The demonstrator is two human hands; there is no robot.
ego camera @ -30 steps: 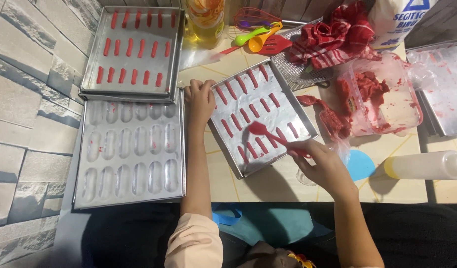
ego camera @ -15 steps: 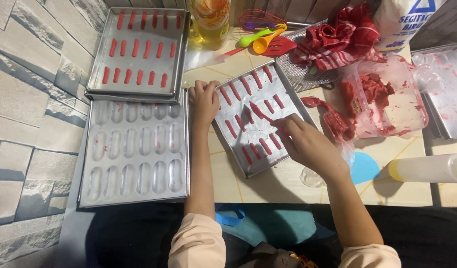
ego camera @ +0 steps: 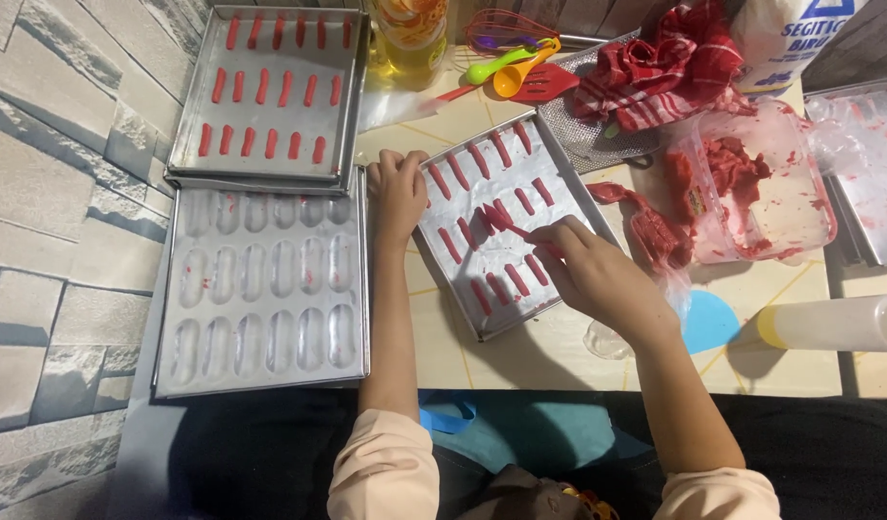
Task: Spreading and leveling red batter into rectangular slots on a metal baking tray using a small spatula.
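Left hand: the left hand [ego camera: 397, 193] lay flat, fingers curled on the tilted metal tray of red dough strips [ego camera: 549, 289] at frame centre, steadying it
Right hand: the right hand [ego camera: 590, 272] pinched a small red spatula [ego camera: 496, 220], its blade on a strip
Left of frame: empty silver oval-cavity mould tray [ego camera: 262, 289]

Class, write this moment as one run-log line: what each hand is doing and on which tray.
left hand: steadies baking tray edge | right hand: holds red spatula over red dough strips | empty mould tray at left
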